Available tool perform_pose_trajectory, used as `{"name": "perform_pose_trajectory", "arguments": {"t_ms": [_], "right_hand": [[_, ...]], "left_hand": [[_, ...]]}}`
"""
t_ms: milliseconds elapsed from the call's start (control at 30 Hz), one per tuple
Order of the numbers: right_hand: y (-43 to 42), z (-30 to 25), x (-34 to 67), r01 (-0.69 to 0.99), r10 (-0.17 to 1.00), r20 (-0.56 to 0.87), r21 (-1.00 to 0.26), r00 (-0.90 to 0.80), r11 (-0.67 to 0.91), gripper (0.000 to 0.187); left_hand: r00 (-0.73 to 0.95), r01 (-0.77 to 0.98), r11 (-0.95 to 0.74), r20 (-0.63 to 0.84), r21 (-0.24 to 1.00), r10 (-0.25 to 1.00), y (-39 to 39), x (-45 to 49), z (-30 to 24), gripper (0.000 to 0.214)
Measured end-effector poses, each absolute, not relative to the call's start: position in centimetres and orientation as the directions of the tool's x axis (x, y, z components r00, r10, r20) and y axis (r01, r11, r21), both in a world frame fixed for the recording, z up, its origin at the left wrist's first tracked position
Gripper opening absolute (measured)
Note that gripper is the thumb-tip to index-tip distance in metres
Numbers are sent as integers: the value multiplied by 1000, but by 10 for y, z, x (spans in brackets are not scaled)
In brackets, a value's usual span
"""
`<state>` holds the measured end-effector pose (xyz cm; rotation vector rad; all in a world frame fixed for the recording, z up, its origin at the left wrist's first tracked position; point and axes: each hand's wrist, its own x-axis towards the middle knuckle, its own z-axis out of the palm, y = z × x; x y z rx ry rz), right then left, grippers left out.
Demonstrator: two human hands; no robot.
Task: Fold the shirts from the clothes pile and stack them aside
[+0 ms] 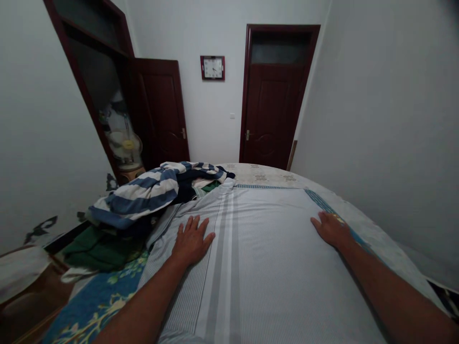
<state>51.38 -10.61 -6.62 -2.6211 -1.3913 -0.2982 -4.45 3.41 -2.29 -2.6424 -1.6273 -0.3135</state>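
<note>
A pale grey-and-white striped cloth (276, 239) with wider grey bands lies spread out in front of me. My left hand (191, 241) rests flat on its left part, palm down and fingers spread. Over by the cloth's right edge, my right hand (330, 229) lies palm down with the thumb apart; its other fingers are partly hidden. Neither hand shows anything held. Beneath the cloth, a blue floral-patterned cover (103, 306) shows at the left, and its blue border runs along the right and far sides.
A heap of clothes lies left, with a blue-and-white striped garment (143, 191) on top and a dark green one (100, 248) below. The patterned table cover (279, 177) extends behind. Beyond are two dark red doors (274, 110), a wall clock (213, 68) and a fan (124, 145).
</note>
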Motion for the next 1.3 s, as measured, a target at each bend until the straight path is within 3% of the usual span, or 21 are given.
{"name": "perform_pose_trajectory", "arguments": {"t_ms": [200, 467, 800, 1133, 1300], "right_hand": [[-141, -70, 507, 770, 733, 244, -130, 635, -625, 75], [-194, -67, 490, 743, 702, 250, -148, 667, -653, 77], [-249, -71, 468, 819, 755, 349, -71, 555, -569, 65], [-307, -66, 464, 865, 781, 424, -9, 458, -502, 56], [-330, -61, 465, 875, 778, 457, 0, 431, -484, 57]], "left_hand": [[445, 882, -465, 197, 69, 873, 25, -48, -18, 74], [471, 874, -483, 165, 46, 867, -15, -95, -18, 72], [514, 855, -519, 132, 6, 848, -54, -154, -22, 69], [526, 833, -552, 258, 38, 811, -73, -189, -36, 66], [555, 782, -612, 319, 113, 768, -98, -204, -29, 66]]}}
